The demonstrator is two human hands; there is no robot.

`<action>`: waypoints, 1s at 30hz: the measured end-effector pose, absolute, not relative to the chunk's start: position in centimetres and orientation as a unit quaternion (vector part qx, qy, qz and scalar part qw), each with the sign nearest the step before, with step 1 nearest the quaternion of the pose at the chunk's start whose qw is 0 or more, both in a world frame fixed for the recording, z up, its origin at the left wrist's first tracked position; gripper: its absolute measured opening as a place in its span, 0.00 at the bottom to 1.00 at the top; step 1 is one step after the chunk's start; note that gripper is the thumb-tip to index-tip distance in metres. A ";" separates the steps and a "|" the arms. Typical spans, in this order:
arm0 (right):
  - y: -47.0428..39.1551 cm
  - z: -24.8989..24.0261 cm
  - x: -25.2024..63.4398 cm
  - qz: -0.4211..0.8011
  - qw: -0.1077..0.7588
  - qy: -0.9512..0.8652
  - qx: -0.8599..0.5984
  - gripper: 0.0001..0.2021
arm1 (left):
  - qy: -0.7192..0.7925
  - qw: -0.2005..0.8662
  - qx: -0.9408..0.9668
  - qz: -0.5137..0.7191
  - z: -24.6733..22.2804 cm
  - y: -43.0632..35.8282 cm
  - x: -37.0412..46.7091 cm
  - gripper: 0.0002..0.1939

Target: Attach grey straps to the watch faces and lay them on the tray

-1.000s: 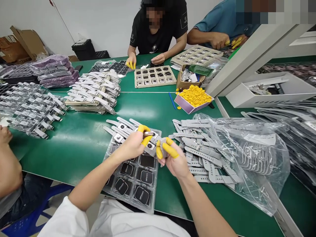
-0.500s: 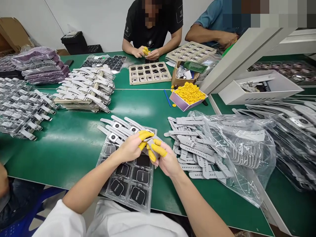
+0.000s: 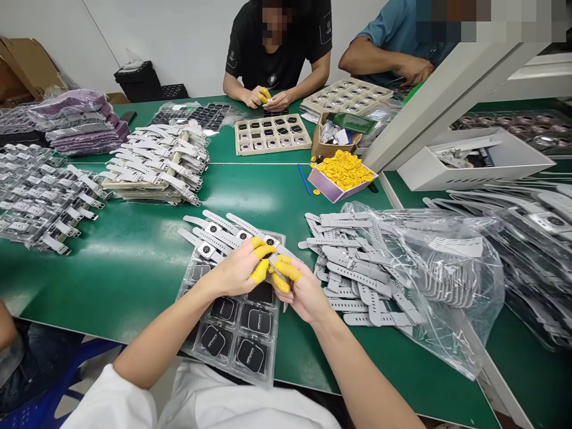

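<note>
At the near end of the tray (image 3: 274,357), we are seeing black squares (image 3: 252,356) lying in clear cells. Above the tray's middle, we are bringing both hands close together, wearing yellow cots (image 3: 288,271). Our left hand (image 3: 239,267) is pinching a watch (image 3: 269,256), mostly hidden by the fingers; our right hand (image 3: 304,290) is clamping a grey strap (image 3: 275,263) just beside it. Whether watch and strap are touching, we cannot tell. At the tray's far end, more watches (image 3: 206,249) are lying side by side, their straps reaching past the edge. Right of the tray, loose straps (image 3: 357,277) are lying heaped beside a clear bag (image 3: 473,310). Beyond the tray, to the right, a box (image 3: 328,187) is holding more cots; to the left, strapped watches (image 3: 156,159) are standing stacked. Farthest beyond the tray, a co-worker (image 3: 279,65) is working with both hands near a pale case (image 3: 273,151).
</note>
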State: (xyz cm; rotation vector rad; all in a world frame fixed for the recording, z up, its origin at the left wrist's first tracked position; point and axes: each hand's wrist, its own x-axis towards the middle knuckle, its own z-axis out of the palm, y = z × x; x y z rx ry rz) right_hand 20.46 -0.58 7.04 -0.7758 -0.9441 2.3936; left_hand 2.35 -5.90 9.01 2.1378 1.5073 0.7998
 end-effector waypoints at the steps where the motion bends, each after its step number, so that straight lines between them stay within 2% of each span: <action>1: -0.6 7.1 20.4 0.865 0.227 -0.348 -0.280 0.19 | 0.537 0.212 0.763 0.289 9.1 -5.9 2.3 0.20; 14: -0.6 7.0 20.3 0.871 0.201 -0.356 -0.272 0.22 | 0.553 0.203 0.771 0.243 9.2 -5.9 2.0 0.16; 19: -0.7 6.9 20.2 0.860 0.229 -0.367 -0.271 0.19 | 0.531 0.291 0.728 0.320 9.2 -6.1 1.6 0.18; 23: -0.8 6.9 20.2 0.834 0.272 -0.388 -0.281 0.19 | 0.531 0.361 0.627 0.440 8.6 -5.7 2.0 0.14; 25: -0.7 7.2 20.2 0.845 0.239 -0.393 -0.273 0.20 | 0.517 0.399 0.553 0.518 8.4 -5.3 2.3 0.16; 28: -0.5 7.6 20.4 0.878 0.125 -0.389 -0.248 0.22 | 0.486 0.455 0.407 0.626 8.5 -4.5 1.7 0.23; 30: -0.3 7.7 20.7 0.880 0.068 -0.401 -0.244 0.23 | 0.482 0.451 0.308 0.685 8.9 -4.0 0.7 0.25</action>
